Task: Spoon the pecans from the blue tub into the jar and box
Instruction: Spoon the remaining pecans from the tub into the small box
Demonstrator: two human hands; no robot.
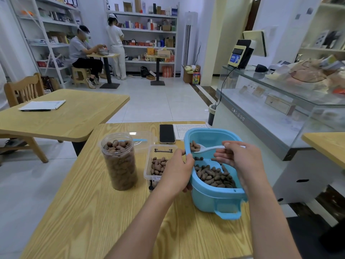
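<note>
Blue tub tilted — left hand gripping rim.

Small shop: glass display counter w/ POS screen; stocked shelves at back.

Pecans, tub, jar, box, spoon

We see the tilted blue tub lower right, pecans pooled low; white spoon above; brimming jar and part-filled clear box centre-left.

Left forearm: bare, no sleeve in view
Right forearm: bare, no sleeve in view
Left hand: no glove, ring or watch
Right hand: no glove, ring or watch
</note>
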